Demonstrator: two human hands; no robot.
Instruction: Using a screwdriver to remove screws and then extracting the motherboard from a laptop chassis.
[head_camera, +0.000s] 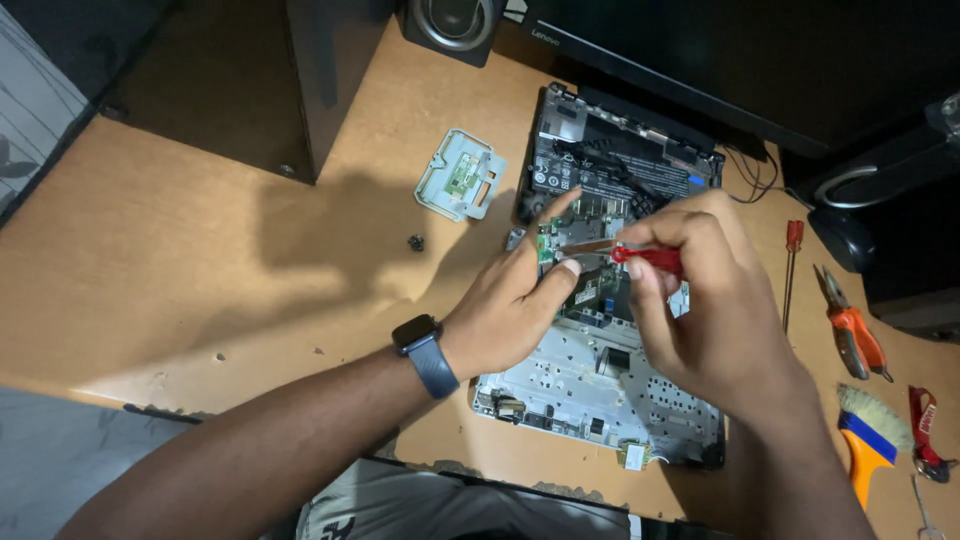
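Fingers (655, 262) of the right hand (700, 320) are pinching closed around a red-handled screwdriver (640, 256), whose tip is hiding behind the left hand (515, 300). Left fingertips (570, 266) are curling loosely, touching the small green circuit board (547, 245) inside the opened laptop chassis (600, 380); what lies beneath them is hard to make out. Beyond the fingers, a pale blue-grey bracket plate (460, 175) is lying on the wooden desk (200, 270). Right of the fingers, orange pliers (852, 332) and a brush (870, 435) are resting.
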